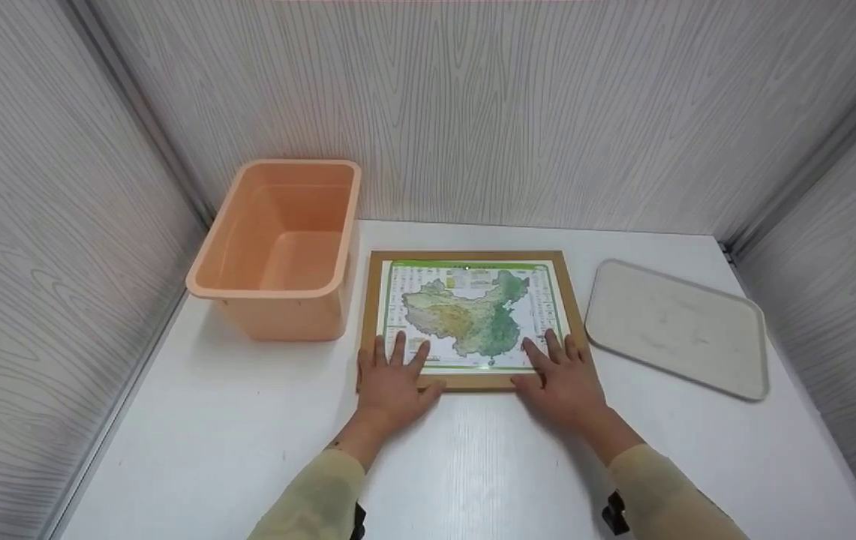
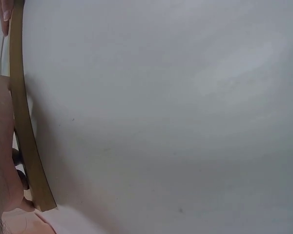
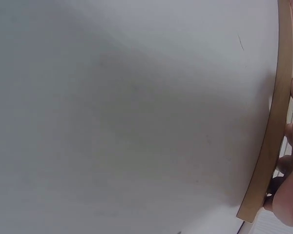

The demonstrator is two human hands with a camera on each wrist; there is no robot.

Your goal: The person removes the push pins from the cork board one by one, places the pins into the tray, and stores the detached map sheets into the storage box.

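Nearest the viewer, two pale yellow sleeves (image 1: 322, 495) reach forward over the white worktop (image 1: 247, 435). The left hand (image 1: 391, 382) lies flat on the near left corner of the framed map (image 1: 471, 315), fingers straight and spread over the frame's near rail and the edge of the print, thumb out to the right. The right hand (image 1: 563, 379) mirrors it on the near right corner, fingers likewise straight and fanned, pressing down rather than gripping. Neither hand is wrapped round anything.

The framed map lies flat in the middle of the worktop, its long sides running left to right. In the left wrist view its brown wooden edge (image 2: 27, 131) shows as a thin strip resting on the surface, and the right wrist view shows the same edge (image 3: 271, 126) from the other side.

It looks stiff and flat, probably light for its spread. The glossy face may be glazed, so it could be slippery under the palms and breakable if dropped or twisted. The wooden rails seem the safest place to take hold, one hand on each short side or at opposite corners, with fingertips worked under the edge, since it sits flush on the worktop.

To the right, well apart from the frame, lies a pale grey tray (image 1: 675, 330). Farther back on the left stands an orange plastic bin (image 1: 281, 247), just beside the frame's far left corner, close to the grey wood-grain walls (image 1: 518, 112).
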